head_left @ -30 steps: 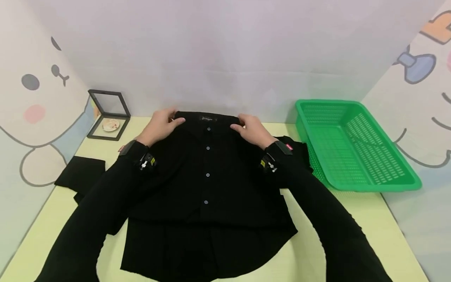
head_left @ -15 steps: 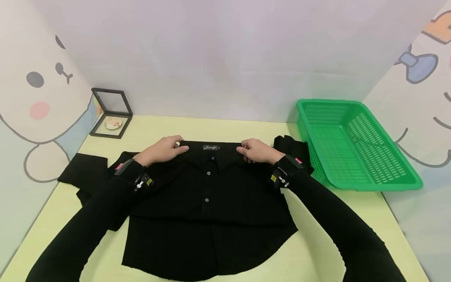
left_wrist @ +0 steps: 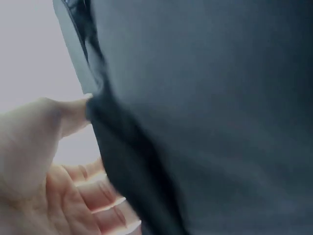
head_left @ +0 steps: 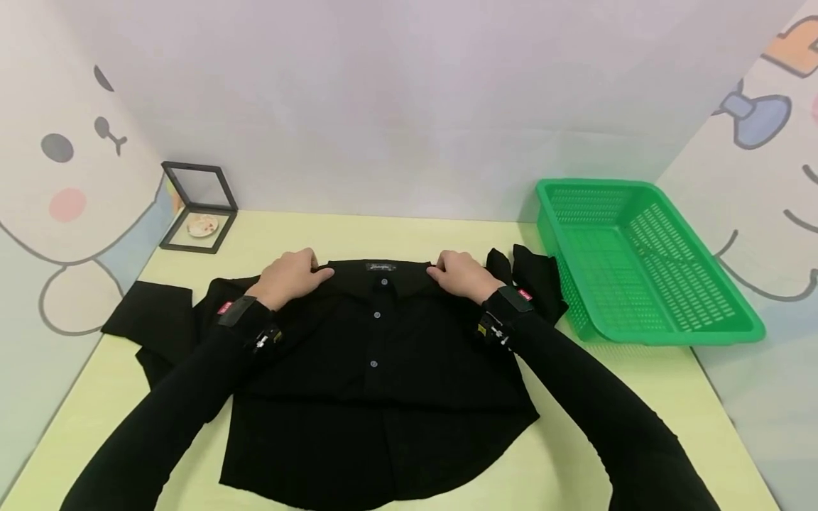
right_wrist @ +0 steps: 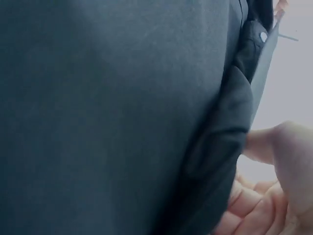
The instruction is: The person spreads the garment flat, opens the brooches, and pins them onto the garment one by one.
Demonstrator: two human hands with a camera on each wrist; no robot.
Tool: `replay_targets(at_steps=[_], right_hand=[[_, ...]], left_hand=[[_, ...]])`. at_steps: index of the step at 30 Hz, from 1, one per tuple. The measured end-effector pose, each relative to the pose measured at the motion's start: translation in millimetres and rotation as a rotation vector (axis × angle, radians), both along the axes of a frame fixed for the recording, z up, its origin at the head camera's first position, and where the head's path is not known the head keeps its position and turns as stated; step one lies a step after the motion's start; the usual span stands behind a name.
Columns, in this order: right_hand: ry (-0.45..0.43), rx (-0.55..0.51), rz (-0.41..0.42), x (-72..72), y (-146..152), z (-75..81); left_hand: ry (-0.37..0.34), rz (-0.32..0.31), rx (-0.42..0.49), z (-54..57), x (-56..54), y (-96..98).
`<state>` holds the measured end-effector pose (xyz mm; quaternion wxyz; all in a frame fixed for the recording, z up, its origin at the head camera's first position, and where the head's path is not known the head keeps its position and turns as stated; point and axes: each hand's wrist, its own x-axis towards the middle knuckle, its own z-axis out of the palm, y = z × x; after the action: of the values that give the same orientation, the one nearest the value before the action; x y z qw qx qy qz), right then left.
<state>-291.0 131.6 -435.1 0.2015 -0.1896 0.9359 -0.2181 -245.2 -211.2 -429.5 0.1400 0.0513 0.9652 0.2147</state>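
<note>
A black button-up shirt (head_left: 339,341) lies front up across the table, its collar toward the far wall and its rounded hem toward me. My left hand (head_left: 289,278) pinches the shirt beside the left end of the collar, thumb on top and fingers curled beneath. At the collar's right end my right hand (head_left: 465,275) pinches the fabric the same way. In the left wrist view the thumb (left_wrist: 73,115) presses the cloth edge. The right wrist view has the other thumb (right_wrist: 261,146) against the folded edge, near a pale button (right_wrist: 263,36).
A green plastic basket (head_left: 677,339) stands at the right, touching or close to a bunched black sleeve (head_left: 538,280). At the back left is a black-framed display case (head_left: 198,209) with a small round item inside. Another sleeve (head_left: 153,312) lies folded at the left.
Both hands have brought the shirt's collar down and toward me from near the back wall onto the table. Over the last half second they have shifted only slightly, still pinching the shirt.
</note>
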Motion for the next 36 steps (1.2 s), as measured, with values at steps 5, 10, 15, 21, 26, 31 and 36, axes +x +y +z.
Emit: replay_targets(at_steps=[5, 10, 15, 21, 26, 31, 36], right_hand=[[0.059, 0.050, -0.015, 8.0, 21, 2.7], [0.122, 0.088, -0.070, 14.0, 49, 1.9], [0.152, 0.192, -0.119, 21.9, 66, 4.5], [0.210, 0.317, -0.165, 32.9, 71, 16.3], [0.287, 0.229, -0.039, 36.0, 67, 25.9], [0.147, 0.258, 0.086, 36.6, 66, 33.4], [0.232, 0.288, 0.063, 31.2, 70, 28.4]], left_hand=[[0.021, 0.043, -0.057, 1.1, 14.8, -24.5], [0.012, 0.104, -0.058, 0.0, 33.5, -54.8], [-0.026, 0.130, -0.082, 5.7, 47.0, -76.7], [-0.026, 0.138, -0.139, 20.4, 53.0, -76.3], [0.182, 0.030, -0.085, 25.4, 54.7, -44.6], [0.215, -0.161, 0.014, 22.5, 42.3, -3.8], [0.169, -0.203, 0.010, 10.0, 27.0, 14.3]])
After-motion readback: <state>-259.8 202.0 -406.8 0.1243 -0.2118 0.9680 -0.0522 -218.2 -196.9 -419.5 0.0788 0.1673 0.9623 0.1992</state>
